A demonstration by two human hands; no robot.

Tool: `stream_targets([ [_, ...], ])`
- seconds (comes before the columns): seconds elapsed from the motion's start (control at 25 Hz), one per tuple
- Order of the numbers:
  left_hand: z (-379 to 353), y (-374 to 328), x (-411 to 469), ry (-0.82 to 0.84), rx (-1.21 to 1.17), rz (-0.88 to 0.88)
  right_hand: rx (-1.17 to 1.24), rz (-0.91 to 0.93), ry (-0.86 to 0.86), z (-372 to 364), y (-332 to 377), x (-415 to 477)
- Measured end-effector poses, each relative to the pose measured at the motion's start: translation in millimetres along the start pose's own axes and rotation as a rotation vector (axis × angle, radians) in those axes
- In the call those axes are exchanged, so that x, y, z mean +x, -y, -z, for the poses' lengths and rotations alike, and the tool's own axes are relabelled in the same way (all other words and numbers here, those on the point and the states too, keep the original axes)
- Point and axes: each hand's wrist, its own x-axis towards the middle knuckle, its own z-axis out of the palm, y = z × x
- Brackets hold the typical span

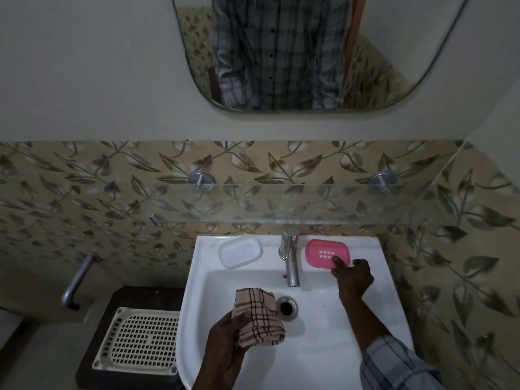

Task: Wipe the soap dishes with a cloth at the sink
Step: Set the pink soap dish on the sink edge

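Above the basin, leaf-patterned wall tiles (84, 192) fill the width of the view, with plain wall higher up. Rounded mirror (281, 52) at top centre; it reflects a checked shirt. White sink (323, 347) sits low and centre, seen from over it. Clear glass shelf (309, 204) is fixed to the tiles on two metal pegs, between mirror and sink. Left of the sink, a dark stand (135, 296) carries a pale perforated plastic tray (140, 342) lying flat. A metal wall tap (77, 280) sticks out further left.

Right arm comes in from the lower right in a checked sleeve (394, 367). Right hand (354, 277) is at the back ledge, one digit laid on the near rim of the pink soap dish (323, 253), the others bent just beside its right end. Grip or only touch: cannot tell.

Left hand (228, 342) is over the front of the bowl, fingers curled round a folded checked cloth (257, 316), pinkish with dark lines, held just left of the drain (286, 308).

Chrome faucet (289, 260) stands at the middle of the back ledge, spout over the bowl. White soap dish (240, 252) rests on the ledge to its left and the pink one to its right, both apart from the cloth.
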Motion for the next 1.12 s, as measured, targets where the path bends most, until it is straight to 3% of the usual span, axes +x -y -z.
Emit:
stream_targets([
  [0.16,-12.9,-0.9,2.8,0.014,0.002,-0.003,-0.091,0.028,0.012,11.8,13.2,-5.2],
  [0.28,-22.5,-1.7,7.4,0.026,-0.001,-0.01,0.052,0.037,0.046,35.5,16.5,-31.9],
  [0.36,-29.0,-4.1,6.3,0.053,0.003,-0.028,0.204,-0.071,0.356,46.3,13.7,-73.1],
  [0.44,-34.7,-4.2,7.0,0.133,0.041,-0.058,0.244,-0.171,0.789,48.6,9.0,-115.1],
  [0.52,-39.3,-3.1,4.6,0.2,0.13,-0.069,0.354,-0.281,1.024,46.8,11.9,-143.3],
  [0.6,-37.0,-1.7,5.9,0.101,0.321,-0.061,0.42,-0.303,1.03,45.2,15.6,-150.8],
  [0.72,-23.2,-9.1,15.4,-0.178,0.695,-0.054,0.347,-0.161,0.866,45.5,15.3,-150.3],
  [0.84,-3.0,-40.7,50.6,-0.475,1.012,-0.283,0.426,-0.197,0.767,49.3,8.3,-145.4],
  [0.96,3.5,-81.4,95.9,-0.411,1.315,-0.414,0.504,-0.216,0.747,59.0,5.3,-139.9],
  [1.12,17.4,-91.6,141.2,-0.209,1.612,-0.381,0.484,-0.21,0.666,72.3,-8.2,-134.5],
])
